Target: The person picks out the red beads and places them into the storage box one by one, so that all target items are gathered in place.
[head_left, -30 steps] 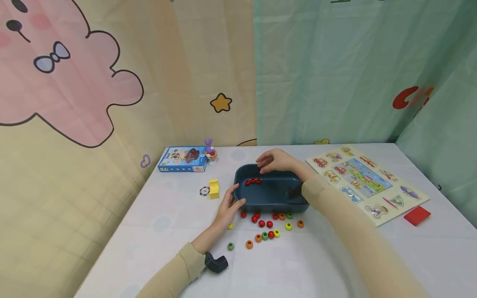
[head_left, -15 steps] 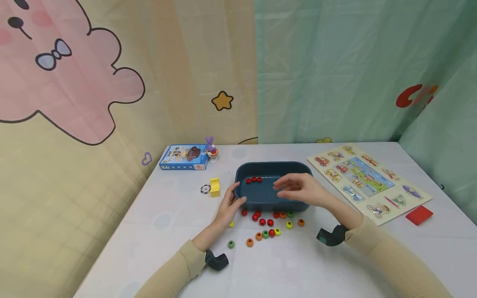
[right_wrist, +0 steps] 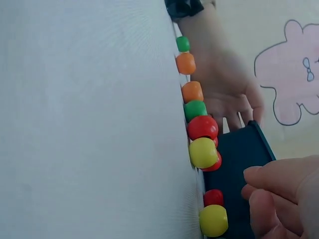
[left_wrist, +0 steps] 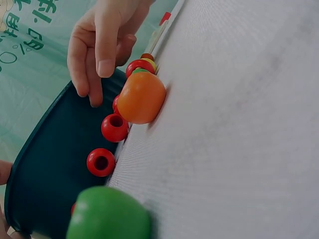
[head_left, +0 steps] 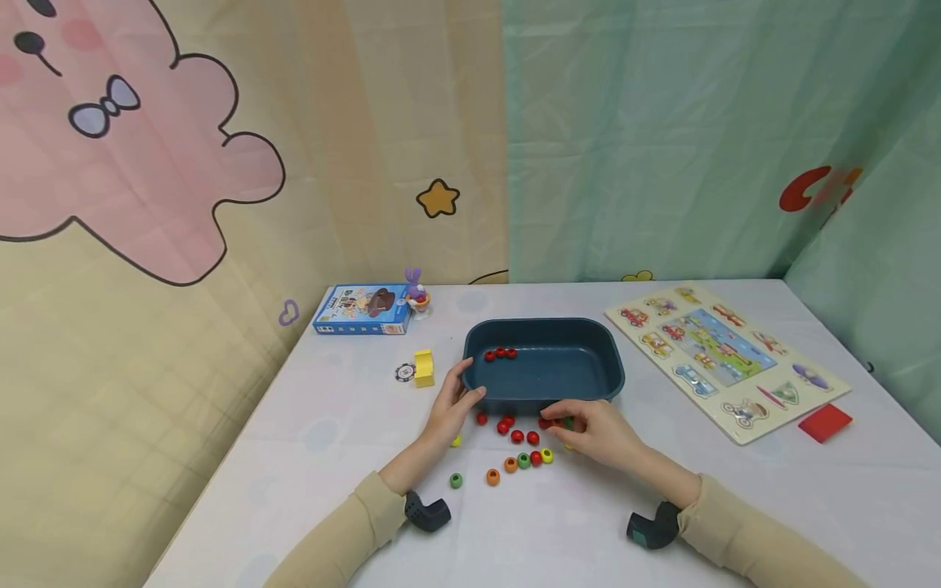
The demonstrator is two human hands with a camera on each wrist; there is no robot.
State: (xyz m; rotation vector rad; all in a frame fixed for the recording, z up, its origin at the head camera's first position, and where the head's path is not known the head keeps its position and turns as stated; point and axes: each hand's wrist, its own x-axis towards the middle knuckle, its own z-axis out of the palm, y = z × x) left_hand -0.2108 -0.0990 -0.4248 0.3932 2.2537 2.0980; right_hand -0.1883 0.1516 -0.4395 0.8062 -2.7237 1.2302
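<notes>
A dark blue rectangular plastic tray stands on the table with three red beads inside, towards its left end. My left hand holds that left end, thumb at the front corner and fingers at the side. In front of the tray lie several loose round beads, among them red, orange, green and yellow. My right hand reaches down at the tray's front side, fingertips right by a red bead. In the right wrist view its thumb and fingers stand apart, nothing between them.
A blue picture box and a small purple-eared figure stand at the back left. Nearer are a yellow block and a round chip. A wooden picture puzzle and a red piece lie at the right.
My right hand has come from over the tray's back rim, across its right part, down to the beads in front. My left hand and the tray have stayed in place.
</notes>
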